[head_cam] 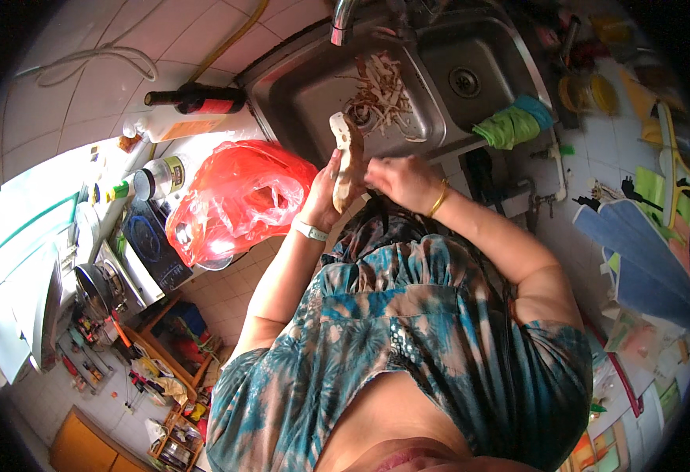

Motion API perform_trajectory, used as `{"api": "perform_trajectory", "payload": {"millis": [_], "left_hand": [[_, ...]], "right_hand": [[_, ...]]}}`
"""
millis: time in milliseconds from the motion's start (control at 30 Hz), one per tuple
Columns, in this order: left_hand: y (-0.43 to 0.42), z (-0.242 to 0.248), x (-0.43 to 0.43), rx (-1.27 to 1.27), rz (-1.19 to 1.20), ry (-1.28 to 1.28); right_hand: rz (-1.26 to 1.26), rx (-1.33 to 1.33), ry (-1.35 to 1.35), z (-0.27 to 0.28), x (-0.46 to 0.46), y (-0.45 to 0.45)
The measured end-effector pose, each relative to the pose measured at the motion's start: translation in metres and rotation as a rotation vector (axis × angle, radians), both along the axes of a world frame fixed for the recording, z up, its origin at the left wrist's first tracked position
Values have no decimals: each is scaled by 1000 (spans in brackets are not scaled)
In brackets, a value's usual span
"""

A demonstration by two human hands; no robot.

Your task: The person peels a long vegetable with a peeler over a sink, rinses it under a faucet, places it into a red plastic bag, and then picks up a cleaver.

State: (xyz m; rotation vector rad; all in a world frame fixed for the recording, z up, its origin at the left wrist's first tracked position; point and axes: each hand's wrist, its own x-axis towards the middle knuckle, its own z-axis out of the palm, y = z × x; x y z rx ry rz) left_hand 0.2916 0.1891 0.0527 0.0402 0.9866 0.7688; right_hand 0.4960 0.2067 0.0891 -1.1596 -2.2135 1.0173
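My left hand (pixel 323 192) grips a long, partly peeled root vegetable (pixel 351 147) near its lower end. The root stands nearly upright in view, pale along one side and brown along the other, with dark spots on its pale upper part. My right hand (pixel 401 182) is beside it on the right, with fingers curled and blurred by motion. Whether a small tool is in those fingers cannot be made out. Beyond the root, a heap of pale and reddish-brown peelings (pixel 385 88) lies in the left basin of the steel sink (pixel 303 76), partly around the drain.
A red plastic bag (pixel 244 194) bulges on the counter close to my left forearm. Behind it are a dark bottle (pixel 212 99) and a glass jar (pixel 162 177). The faucet (pixel 342 23) overhangs the sink. Green and blue cloths (pixel 513 125) drape over the right basin's front edge.
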Motion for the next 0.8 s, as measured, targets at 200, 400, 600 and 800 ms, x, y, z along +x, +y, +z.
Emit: {"api": "perform_trajectory", "payload": {"millis": [200,400,600,800], "left_hand": [[-23,2,1,-30,-74,-270],[-15,21,11,-23,-216,-324],[-21,12,-17,20,-102,-70],[-2,12,-7,54,-95,66]], "right_hand": [[-103,-17,-150,-68,30,43],[-55,-138,-775,-255,95,54],[-300,-216,-596,-105,52,55],[-177,-32,3,-10,23,1]]}}
